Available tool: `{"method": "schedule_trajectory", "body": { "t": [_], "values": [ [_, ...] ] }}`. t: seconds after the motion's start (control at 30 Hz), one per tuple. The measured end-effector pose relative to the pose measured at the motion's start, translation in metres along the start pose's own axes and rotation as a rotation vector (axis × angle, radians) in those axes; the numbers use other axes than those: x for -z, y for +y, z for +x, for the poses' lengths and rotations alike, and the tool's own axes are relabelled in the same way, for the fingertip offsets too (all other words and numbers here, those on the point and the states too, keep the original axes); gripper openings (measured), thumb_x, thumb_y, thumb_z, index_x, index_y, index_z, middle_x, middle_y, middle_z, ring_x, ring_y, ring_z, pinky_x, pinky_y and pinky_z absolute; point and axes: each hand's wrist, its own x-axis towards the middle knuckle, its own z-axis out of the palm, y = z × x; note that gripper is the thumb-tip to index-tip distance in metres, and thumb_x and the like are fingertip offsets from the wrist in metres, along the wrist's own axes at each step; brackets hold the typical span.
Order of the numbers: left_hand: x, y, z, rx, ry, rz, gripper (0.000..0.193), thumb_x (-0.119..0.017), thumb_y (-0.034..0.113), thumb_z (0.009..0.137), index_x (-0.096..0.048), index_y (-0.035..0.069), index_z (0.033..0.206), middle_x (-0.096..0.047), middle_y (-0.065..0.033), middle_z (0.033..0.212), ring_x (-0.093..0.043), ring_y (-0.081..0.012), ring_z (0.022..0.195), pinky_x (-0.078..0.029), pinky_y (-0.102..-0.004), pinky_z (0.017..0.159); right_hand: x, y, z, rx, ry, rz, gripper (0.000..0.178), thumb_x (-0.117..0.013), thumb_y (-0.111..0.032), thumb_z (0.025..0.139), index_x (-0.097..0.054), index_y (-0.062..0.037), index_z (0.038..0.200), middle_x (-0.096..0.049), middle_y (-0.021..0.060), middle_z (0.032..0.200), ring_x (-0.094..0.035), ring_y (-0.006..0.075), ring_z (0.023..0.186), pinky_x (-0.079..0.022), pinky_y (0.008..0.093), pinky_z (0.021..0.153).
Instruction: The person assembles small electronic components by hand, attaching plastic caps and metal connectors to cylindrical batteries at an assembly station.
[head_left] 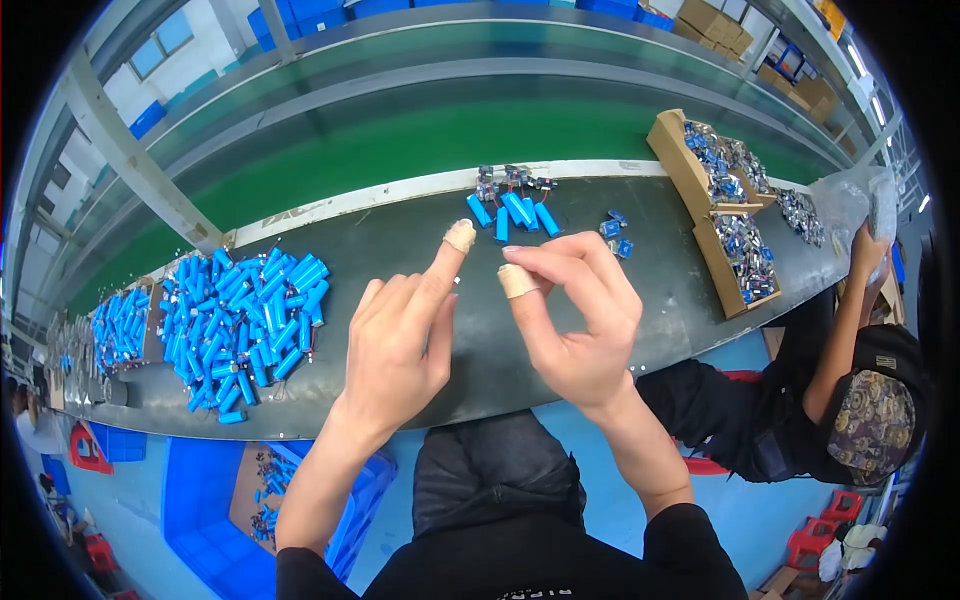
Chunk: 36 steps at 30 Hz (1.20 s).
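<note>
Over the dark worktop (400, 258), my left hand (395, 345) points its index finger up and forward, with a beige wrap on the fingertip. Its thumb stands apart from that finger, the other fingers curl loosely, and nothing shows in it. Facing it, my right hand (585, 310) brings thumb and index finger together in a pinch; the thumb wears a beige wrap too. Whatever the pinch holds, if anything, is too small to make out. Just beyond my fingertips lie several blue cylindrical battery cells (518, 210) wired to small circuit boards (487, 183).
A big heap of blue cells (245, 320) covers the worktop's left. Small blue parts (615, 235) lie right of my hands, near cardboard trays (705, 215) full of small boards. A blue bin (200, 500) stands below left. At right sits a co-worker (850, 400).
</note>
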Motion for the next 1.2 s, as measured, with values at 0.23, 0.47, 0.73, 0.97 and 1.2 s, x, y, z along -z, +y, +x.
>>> {"method": "schedule_trajectory", "body": {
  "t": [0.23,0.47,0.73,0.97,1.2],
  "values": [
    [-0.001,0.002,-0.001,0.013,-0.042,0.008,0.067,-0.063,-0.008,0.079,-0.046,0.006,0.142,-0.061,-0.0060,0.077,-0.055,-0.0210,0.063,-0.039,-0.0340,0.061,-0.004,-0.005,0.004,0.060,-0.016,-0.053,0.020,-0.071,0.007,0.076,-0.069,0.0006,0.096,-0.060,0.0074,0.084,-0.057,0.0113,0.065,-0.046,0.0230,0.056],
    [0.000,0.002,-0.001,0.051,0.121,-0.266,0.077,-0.067,-0.010,0.078,-0.030,-0.005,0.145,-0.065,-0.0064,0.075,-0.059,-0.0127,0.066,-0.047,-0.0244,0.064,0.001,-0.007,0.006,-0.506,-0.182,0.347,0.011,-0.066,-0.003,0.086,-0.068,0.0007,0.097,-0.060,0.0037,0.089,-0.055,0.0069,0.074,-0.044,0.0224,0.068],
    [-0.004,0.003,0.001,0.129,0.139,-0.338,0.040,-0.072,-0.005,0.077,-0.057,-0.005,0.115,-0.068,-0.0075,0.080,-0.062,-0.0121,0.071,-0.047,-0.0233,0.069,-0.006,0.006,-0.002,-0.608,-0.311,0.517,0.012,-0.062,-0.011,0.093,-0.062,0.0002,0.097,-0.059,0.0009,0.092,-0.055,0.0068,0.082,-0.045,0.0228,0.073],
    [-0.016,-0.014,0.007,0.330,0.039,-0.676,0.012,-0.069,-0.003,0.079,-0.067,-0.003,0.091,-0.067,-0.0059,0.081,-0.058,-0.0103,0.073,-0.046,-0.0234,0.068,-0.009,0.018,-0.011,-0.700,-0.291,0.633,0.014,-0.059,-0.016,0.096,-0.061,-0.0031,0.103,-0.057,-0.0030,0.093,-0.052,0.0033,0.080,-0.042,0.0200,0.067],
    [-0.043,-0.043,0.005,0.549,0.025,-0.899,0.008,-0.067,-0.002,0.085,-0.066,-0.004,0.093,-0.063,-0.0001,0.084,-0.053,-0.0049,0.077,-0.041,-0.0195,0.069,-0.015,0.046,-0.016,-0.849,-0.313,0.621,0.020,-0.059,-0.017,0.096,-0.062,-0.0030,0.111,-0.058,-0.0026,0.092,-0.051,0.0046,0.075,-0.044,0.0215,0.066]
  ]
}}
